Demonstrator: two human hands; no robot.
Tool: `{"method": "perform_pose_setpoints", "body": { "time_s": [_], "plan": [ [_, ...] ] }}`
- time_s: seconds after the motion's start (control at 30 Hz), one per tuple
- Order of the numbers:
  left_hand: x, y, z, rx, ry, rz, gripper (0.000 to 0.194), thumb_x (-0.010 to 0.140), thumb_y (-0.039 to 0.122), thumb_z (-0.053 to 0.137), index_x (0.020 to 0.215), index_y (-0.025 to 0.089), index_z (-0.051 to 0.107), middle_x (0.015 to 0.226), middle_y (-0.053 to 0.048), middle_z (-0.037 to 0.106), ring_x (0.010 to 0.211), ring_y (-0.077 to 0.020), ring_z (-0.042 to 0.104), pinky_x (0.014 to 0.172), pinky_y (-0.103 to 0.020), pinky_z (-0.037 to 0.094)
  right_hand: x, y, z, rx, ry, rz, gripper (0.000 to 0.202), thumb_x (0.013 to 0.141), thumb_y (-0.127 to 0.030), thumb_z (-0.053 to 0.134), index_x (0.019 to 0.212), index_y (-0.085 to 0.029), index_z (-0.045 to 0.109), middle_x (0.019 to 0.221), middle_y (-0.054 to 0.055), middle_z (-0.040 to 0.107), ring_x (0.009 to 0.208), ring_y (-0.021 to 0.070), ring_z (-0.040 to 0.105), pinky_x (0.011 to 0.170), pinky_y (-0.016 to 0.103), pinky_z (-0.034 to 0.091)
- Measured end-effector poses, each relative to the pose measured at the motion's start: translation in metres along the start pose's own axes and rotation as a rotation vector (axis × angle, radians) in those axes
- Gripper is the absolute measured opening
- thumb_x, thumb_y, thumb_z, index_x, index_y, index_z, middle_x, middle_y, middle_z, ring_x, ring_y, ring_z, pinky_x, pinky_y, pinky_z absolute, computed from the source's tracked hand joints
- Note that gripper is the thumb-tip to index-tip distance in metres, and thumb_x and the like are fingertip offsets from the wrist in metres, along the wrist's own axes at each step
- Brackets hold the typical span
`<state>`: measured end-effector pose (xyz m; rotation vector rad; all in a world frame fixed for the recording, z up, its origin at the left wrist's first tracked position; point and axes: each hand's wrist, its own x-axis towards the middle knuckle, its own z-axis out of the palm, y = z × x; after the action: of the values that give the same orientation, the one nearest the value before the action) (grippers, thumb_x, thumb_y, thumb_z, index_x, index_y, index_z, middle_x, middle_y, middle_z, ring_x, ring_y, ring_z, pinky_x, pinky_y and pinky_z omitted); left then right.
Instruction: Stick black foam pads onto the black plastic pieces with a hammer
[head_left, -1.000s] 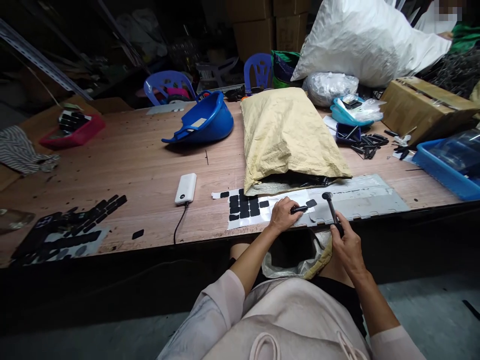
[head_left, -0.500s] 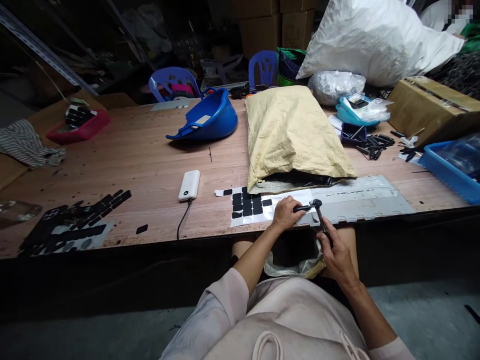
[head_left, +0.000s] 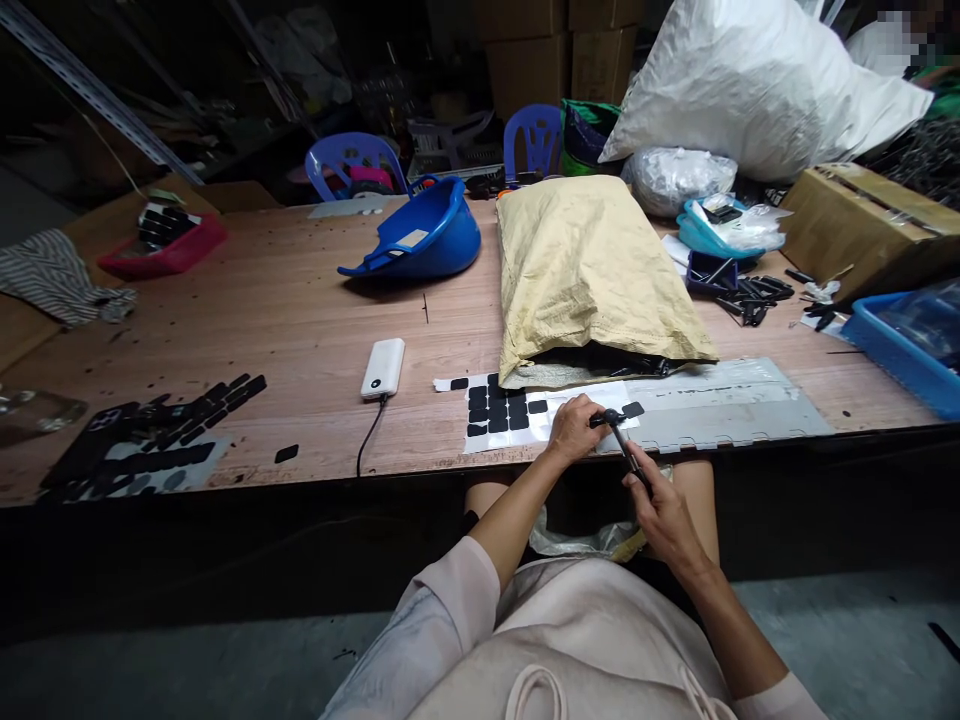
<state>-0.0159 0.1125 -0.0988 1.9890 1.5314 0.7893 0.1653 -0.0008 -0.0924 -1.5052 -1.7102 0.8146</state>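
Observation:
My left hand (head_left: pixel 576 428) is closed around a small black part (head_left: pixel 598 419) at the table's front edge. In my right hand (head_left: pixel 664 510) is a ratchet wrench (head_left: pixel 621 440), or a tool much like one, with a round head, metal shaft and black handle. Its head meets the black part at my left fingertips; how the two join is too small to tell. A black rounded pad (head_left: pixel 634 409) lies just beyond the tool head. Left of my hands, several more black pads (head_left: pixel 498 411) sit in rows on a white sheet (head_left: pixel 551 400).
Behind my hands lies a yellow sack (head_left: pixel 592 260), its mouth toward me and dark pieces inside. A blue basin (head_left: pixel 442 240) and white power bank (head_left: pixel 383 367) are on the left. Loose black parts (head_left: pixel 754 295) and a blue tray (head_left: pixel 900 345) lie right. An open bag (head_left: pixel 547 535) hangs below the edge.
The wrench head has swung left toward my left fingers, its shaft now tilted leftward. The black pad beyond it has come into view. The whole view has shifted slightly.

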Motion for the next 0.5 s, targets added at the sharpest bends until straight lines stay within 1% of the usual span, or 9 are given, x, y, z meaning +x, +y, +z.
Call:
{"method": "perform_pose_setpoints", "body": {
  "time_s": [0.1, 0.17, 0.23, 0.3, 0.37, 0.43, 0.5],
  "plan": [
    [0.000, 0.000, 0.000, -0.006, 0.003, 0.008, 0.017, 0.083, 0.024, 0.086, 0.100, 0.023, 0.081, 0.098, -0.004, 0.072, 0.101, -0.0238, 0.068, 0.094, -0.036, 0.053, 0.007, 0.003, -0.008, -0.062, 0.119, 0.025, 0.057, 0.102, -0.038, 0.048, 0.156, -0.020, 0.059, 0.145, 0.012, 0.070, 0.128, 0.0244, 0.067, 0.109, 0.039, 0.055],
    [0.000, 0.000, -0.001, -0.005, 0.001, 0.007, 0.016, 0.084, 0.024, 0.085, 0.100, 0.022, 0.081, 0.098, -0.004, 0.072, 0.101, -0.0237, 0.068, 0.094, -0.036, 0.053, 0.014, 0.007, -0.017, -0.195, 0.193, 0.058, 0.057, 0.101, -0.035, 0.048, 0.155, -0.020, 0.060, 0.141, 0.013, 0.071, 0.123, 0.0259, 0.068, 0.107, 0.040, 0.055],
    [0.001, 0.000, -0.001, -0.010, -0.002, 0.008, 0.011, 0.089, 0.025, 0.080, 0.100, 0.021, 0.080, 0.097, -0.004, 0.073, 0.100, -0.0229, 0.068, 0.094, -0.036, 0.053, 0.022, 0.010, -0.027, -0.368, 0.232, 0.119, 0.056, 0.100, -0.029, 0.047, 0.153, -0.022, 0.063, 0.129, 0.013, 0.073, 0.111, 0.0262, 0.069, 0.100, 0.039, 0.057],
    [0.001, -0.001, -0.002, -0.019, -0.004, 0.013, 0.009, 0.094, 0.026, 0.075, 0.099, 0.021, 0.080, 0.098, -0.004, 0.073, 0.101, -0.0221, 0.068, 0.095, -0.035, 0.052, 0.028, 0.012, -0.033, -0.508, 0.239, 0.198, 0.055, 0.098, -0.026, 0.049, 0.150, -0.023, 0.066, 0.119, 0.013, 0.068, 0.095, 0.0236, 0.067, 0.087, 0.036, 0.057],
    [0.000, -0.001, -0.003, -0.024, -0.006, 0.015, 0.010, 0.097, 0.027, 0.071, 0.098, 0.022, 0.080, 0.100, -0.004, 0.073, 0.101, -0.0216, 0.068, 0.095, -0.035, 0.052, 0.031, 0.012, -0.035, -0.591, 0.221, 0.257, 0.054, 0.097, -0.024, 0.052, 0.149, -0.025, 0.067, 0.118, 0.012, 0.061, 0.083, 0.0193, 0.063, 0.076, 0.033, 0.054],
    [0.000, -0.001, -0.003, -0.024, -0.007, 0.014, 0.013, 0.100, 0.027, 0.067, 0.098, 0.022, 0.079, 0.101, -0.004, 0.073, 0.102, -0.0214, 0.068, 0.095, -0.035, 0.052, 0.032, 0.011, -0.033, -0.642, 0.199, 0.284, 0.054, 0.098, -0.025, 0.054, 0.151, -0.028, 0.066, 0.119, 0.011, 0.056, 0.079, 0.0170, 0.060, 0.071, 0.032, 0.051],
    [-0.001, -0.001, -0.003, -0.020, -0.013, 0.011, 0.016, 0.101, 0.027, 0.064, 0.098, 0.023, 0.079, 0.101, -0.004, 0.074, 0.103, -0.0214, 0.068, 0.096, -0.035, 0.051, 0.031, 0.009, -0.030, -0.675, 0.181, 0.305, 0.055, 0.101, -0.026, 0.052, 0.154, -0.030, 0.063, 0.119, 0.011, 0.054, 0.080, 0.0173, 0.059, 0.070, 0.032, 0.050]
  ]
}}
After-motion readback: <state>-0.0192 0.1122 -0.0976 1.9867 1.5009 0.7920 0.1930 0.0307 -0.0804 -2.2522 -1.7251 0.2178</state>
